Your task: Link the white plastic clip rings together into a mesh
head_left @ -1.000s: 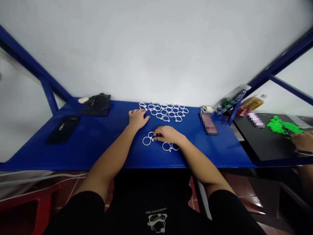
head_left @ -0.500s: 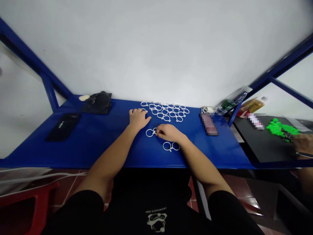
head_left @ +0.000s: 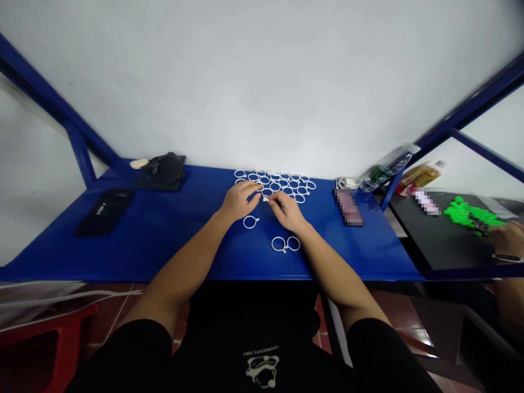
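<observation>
Ring cluster [head_left: 284, 183]: plain white.
Single ring [head_left: 250, 227]: plain white.
Ring pair [head_left: 285, 247]: plain white.
Table [head_left: 196, 240]: solid glossy blue.
Upright frame [head_left: 81, 155]: blue, near match to table.
Wall [head_left: 262, 87]: off-white, greyish.
Flat case [head_left: 104, 213]: black, small white marking.
Plastic bag [head_left: 164, 170]: black.
Coiled cable [head_left: 347, 183]: white.
Clear bottle [head_left: 380, 173]: green label.
Second bottle [head_left: 423, 175]: amber-yellow, red lower part.
Small pieces [head_left: 466, 210]: bright green, some black.
Side table [head_left: 429, 240]: black.
T-shirt [head_left: 229, 333]: black, pale cartoon print and lettering.
Stool [head_left: 67, 333]: red.
Floor tiles [head_left: 108, 314]: reddish brown, pale joints.
</observation>
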Tool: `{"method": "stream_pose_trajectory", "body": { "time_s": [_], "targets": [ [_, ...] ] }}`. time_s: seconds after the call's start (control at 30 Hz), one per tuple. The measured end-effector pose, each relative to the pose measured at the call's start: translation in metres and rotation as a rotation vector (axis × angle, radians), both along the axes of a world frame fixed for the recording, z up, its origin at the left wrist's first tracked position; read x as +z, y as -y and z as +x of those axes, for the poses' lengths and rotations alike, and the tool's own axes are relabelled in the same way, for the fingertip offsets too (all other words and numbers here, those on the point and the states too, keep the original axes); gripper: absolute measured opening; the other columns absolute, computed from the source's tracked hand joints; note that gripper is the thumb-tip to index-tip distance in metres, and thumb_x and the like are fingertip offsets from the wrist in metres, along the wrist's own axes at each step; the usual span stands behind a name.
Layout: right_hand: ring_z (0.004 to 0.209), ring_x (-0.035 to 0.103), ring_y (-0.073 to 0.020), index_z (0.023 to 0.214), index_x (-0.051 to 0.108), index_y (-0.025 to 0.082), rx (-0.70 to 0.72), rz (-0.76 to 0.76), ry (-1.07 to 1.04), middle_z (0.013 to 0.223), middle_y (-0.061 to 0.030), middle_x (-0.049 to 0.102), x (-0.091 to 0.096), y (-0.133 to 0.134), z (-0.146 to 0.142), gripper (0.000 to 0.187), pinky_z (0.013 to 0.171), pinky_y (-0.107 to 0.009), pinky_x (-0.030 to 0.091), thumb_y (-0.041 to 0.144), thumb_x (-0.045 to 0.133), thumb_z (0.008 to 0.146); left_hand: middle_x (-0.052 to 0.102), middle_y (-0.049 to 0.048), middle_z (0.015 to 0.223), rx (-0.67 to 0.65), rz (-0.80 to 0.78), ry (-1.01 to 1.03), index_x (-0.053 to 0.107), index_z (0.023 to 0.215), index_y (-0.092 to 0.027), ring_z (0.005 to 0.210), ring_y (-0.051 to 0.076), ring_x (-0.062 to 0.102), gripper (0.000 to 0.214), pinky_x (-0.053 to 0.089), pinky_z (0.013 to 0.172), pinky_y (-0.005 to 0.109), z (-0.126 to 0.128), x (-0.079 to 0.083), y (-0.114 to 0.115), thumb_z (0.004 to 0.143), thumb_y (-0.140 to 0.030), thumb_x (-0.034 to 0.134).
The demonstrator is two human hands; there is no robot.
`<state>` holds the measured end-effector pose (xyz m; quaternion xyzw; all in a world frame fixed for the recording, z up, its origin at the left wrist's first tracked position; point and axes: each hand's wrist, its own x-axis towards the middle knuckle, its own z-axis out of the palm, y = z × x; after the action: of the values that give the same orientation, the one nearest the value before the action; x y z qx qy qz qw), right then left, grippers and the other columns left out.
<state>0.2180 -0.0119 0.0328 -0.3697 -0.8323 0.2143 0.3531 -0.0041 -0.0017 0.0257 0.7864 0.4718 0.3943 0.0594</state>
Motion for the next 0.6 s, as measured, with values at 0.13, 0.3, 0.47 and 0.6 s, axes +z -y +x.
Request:
{"method": "stream_pose_trajectory", "body": {
  "time_s": [0.13, 0.3, 0.47, 0.6],
  "targets": [
    [0.09, 0.063, -0.0215, 0.109, 0.064, 0.021, -0.043, 0.003, -0.052, 0.099, -0.0072, 0.07, -0.003, -0.003, 0.002, 0.022, 0.086, -0.036, 0.05, 0.033, 0.046, 0.109, 0.079, 0.0089, 0.108, -0.122, 0.036, -0.03, 0.079, 0.115, -0.023, 0.098, 0.022, 0.074, 0.029, 0.059, 0.092, 0.039, 0.01, -0.005, 0.005, 0.1, -0.03, 0.055],
    [0.094, 0.065, -0.0222, 0.111, 0.066, 0.022, -0.018, 0.019, -0.021, 0.103, -0.0084, 0.071, -0.006, -0.006, 0.004, 0.024, 0.087, -0.036, 0.05, 0.035, 0.045, 0.11, 0.071, 0.0029, 0.072, -0.095, 0.092, -0.029, 0.08, 0.094, -0.023, 0.066, 0.016, 0.064, 0.029, 0.054, 0.069, 0.032, 0.012, -0.014, 0.004, 0.1, -0.035, 0.055],
    [0.092, 0.065, -0.0222, 0.11, 0.066, 0.021, 0.022, 0.019, -0.007, 0.102, -0.0091, 0.071, -0.008, -0.007, 0.004, 0.024, 0.087, -0.036, 0.05, 0.033, 0.046, 0.109, 0.07, 0.0021, 0.069, -0.112, 0.098, -0.016, 0.079, 0.09, -0.022, 0.062, 0.015, 0.063, 0.025, 0.051, 0.065, 0.03, 0.011, -0.013, 0.004, 0.096, -0.031, 0.056],
    [0.092, 0.065, -0.0221, 0.11, 0.066, 0.021, 0.03, 0.019, -0.014, 0.102, -0.0087, 0.071, -0.006, -0.006, 0.004, 0.023, 0.087, -0.036, 0.051, 0.033, 0.046, 0.109, 0.073, 0.0024, 0.072, -0.116, 0.072, -0.002, 0.079, 0.09, -0.022, 0.064, 0.016, 0.065, 0.027, 0.051, 0.067, 0.03, 0.01, -0.011, 0.004, 0.097, -0.031, 0.054]
  ]
}}
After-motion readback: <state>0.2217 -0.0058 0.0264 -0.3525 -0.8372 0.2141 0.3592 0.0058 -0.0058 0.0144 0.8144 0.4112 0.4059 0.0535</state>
